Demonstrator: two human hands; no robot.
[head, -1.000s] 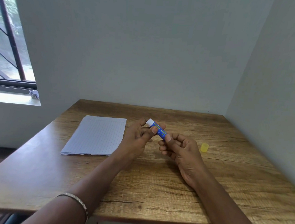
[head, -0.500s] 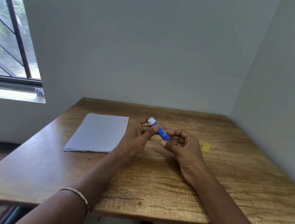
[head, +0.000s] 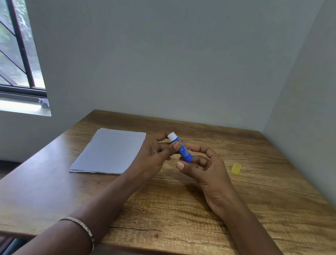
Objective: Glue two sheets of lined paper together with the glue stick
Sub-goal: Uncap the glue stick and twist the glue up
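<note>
Wooden table (head: pixel 176 218) shoved into a corner, lined paper (head: pixel 111 152) flat on its left side. Above the middle, left hand (head: pixel 150 158) pinches the glue stick (head: pixel 181 149) near its white tip, and right hand (head: pixel 206 170) curls its fingers round the bottom end. Little yellow cap (head: pixel 236 168) sits off to the right.

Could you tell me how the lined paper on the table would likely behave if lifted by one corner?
The lined paper looks thin, so it would probably droop from a corner. It lies flat on the smooth wooden table, so a push would likely slide it. Its near edge hints at stacked loose sheets, which may shift apart.
</note>
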